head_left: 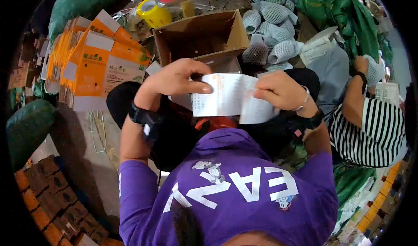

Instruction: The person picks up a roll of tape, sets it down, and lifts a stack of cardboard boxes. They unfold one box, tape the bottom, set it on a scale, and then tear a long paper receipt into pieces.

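A white printed paper (226, 95) with orange and dark text is stretched between both hands, above the lap. My left hand (185, 78) pinches its left end between thumb and fingers. At the right end, my right hand (278, 91) grips the paper, where a fold or second panel angles downward. Just beyond the hands is an open cardboard box (198, 37), its visible inside mostly brown and bare. Part of a clear container shows between the box and the paper.
Flattened orange cartons (87, 67) stand stacked at left. A yellow tape roll (154, 13) lies behind the box. Foam-netted items (272, 28) are heaped at the back right. Another person in a striped shirt (381, 130) sits at right, holding a netted item (374, 69).
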The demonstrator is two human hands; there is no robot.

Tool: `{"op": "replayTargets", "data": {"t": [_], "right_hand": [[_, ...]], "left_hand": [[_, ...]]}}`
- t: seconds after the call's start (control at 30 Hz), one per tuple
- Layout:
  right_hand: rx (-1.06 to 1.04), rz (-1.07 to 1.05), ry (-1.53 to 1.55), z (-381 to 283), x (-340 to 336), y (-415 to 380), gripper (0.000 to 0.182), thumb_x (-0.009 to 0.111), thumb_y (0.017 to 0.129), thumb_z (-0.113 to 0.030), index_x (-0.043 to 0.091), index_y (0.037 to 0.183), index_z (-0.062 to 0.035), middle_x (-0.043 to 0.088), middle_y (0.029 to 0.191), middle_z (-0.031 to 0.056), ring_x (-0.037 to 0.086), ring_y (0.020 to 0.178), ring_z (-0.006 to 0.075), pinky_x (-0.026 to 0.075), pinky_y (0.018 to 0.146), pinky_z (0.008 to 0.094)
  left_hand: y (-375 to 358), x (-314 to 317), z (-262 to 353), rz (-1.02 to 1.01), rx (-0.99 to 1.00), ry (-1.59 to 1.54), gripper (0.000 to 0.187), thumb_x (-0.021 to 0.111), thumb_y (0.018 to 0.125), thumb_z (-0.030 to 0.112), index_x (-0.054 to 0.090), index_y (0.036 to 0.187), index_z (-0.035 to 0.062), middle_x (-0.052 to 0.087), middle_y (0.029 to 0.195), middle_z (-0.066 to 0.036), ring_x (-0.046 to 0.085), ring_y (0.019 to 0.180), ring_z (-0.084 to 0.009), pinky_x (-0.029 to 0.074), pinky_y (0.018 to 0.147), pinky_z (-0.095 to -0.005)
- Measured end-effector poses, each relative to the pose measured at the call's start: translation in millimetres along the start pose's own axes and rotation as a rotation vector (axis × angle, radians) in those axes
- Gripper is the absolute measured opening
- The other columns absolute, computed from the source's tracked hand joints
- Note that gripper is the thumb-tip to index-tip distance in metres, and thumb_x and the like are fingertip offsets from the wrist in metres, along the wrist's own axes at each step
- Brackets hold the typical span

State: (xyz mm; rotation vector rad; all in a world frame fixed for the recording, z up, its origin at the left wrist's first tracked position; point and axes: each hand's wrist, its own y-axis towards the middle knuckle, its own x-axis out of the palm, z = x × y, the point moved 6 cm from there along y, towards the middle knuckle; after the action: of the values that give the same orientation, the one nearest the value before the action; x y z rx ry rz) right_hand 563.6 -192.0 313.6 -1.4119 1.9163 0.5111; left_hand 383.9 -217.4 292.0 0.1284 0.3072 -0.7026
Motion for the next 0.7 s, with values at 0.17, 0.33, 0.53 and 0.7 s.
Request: {"op": "replayTargets", "data": {"t": [0.17, 0.33, 0.53, 0.7], "right_hand": [[-0.088, 0.011, -0.012, -1, 6, -12, 0.024, 0.053, 0.083, -0.021, 0.057, 0.078, 0.002, 0.059, 0.097, 0.0175, 0.057, 0.086, 0.0323, 0.045, 0.074, 0.0357], [-0.175, 0.06, 0.042, -11, 21, 14, 0.024, 0.056, 0.081, -0.023, 0.057, 0.075, -0.0002, 0.06, 0.09, 0.017, 0.057, 0.079, 0.0322, 0.046, 0.069, 0.0345], [0.164, 0.177, 0.257, 10, 26, 8, 0.021, 0.065, 0.075, -0.017, 0.056, 0.083, -0.0005, 0.059, 0.063, 0.0082, 0.056, 0.054, 0.0172, 0.041, 0.051, 0.0283], [0.242, 0.181, 0.322, 9, 23, 10, 0.022, 0.064, 0.075, -0.018, 0.058, 0.09, -0.0017, 0.061, 0.073, 0.0138, 0.059, 0.063, 0.0216, 0.044, 0.057, 0.0303]], "left_hand": [[4, 16, 0, -0.08, -0.123, 0.003, 0.019, 0.063, 0.079, 0.013, 0.06, 0.091, -0.0011, 0.061, 0.077, -0.011, 0.056, 0.07, -0.0169, 0.044, 0.064, -0.0284], [6, 28, 5, -0.12, -0.038, 0.04, 0.018, 0.061, 0.079, 0.009, 0.06, 0.094, 0.0005, 0.061, 0.08, -0.012, 0.057, 0.071, -0.0198, 0.045, 0.065, -0.0291], [4, 21, 9, -0.029, -0.129, 0.057, 0.015, 0.06, 0.078, 0.008, 0.059, 0.091, 0.0003, 0.06, 0.077, -0.013, 0.057, 0.068, -0.0213, 0.045, 0.063, -0.0308], [4, 21, 9, 0.003, -0.157, 0.106, 0.015, 0.06, 0.078, 0.011, 0.059, 0.089, 0.0007, 0.058, 0.072, -0.014, 0.055, 0.064, -0.0239, 0.043, 0.059, -0.0321]]}}
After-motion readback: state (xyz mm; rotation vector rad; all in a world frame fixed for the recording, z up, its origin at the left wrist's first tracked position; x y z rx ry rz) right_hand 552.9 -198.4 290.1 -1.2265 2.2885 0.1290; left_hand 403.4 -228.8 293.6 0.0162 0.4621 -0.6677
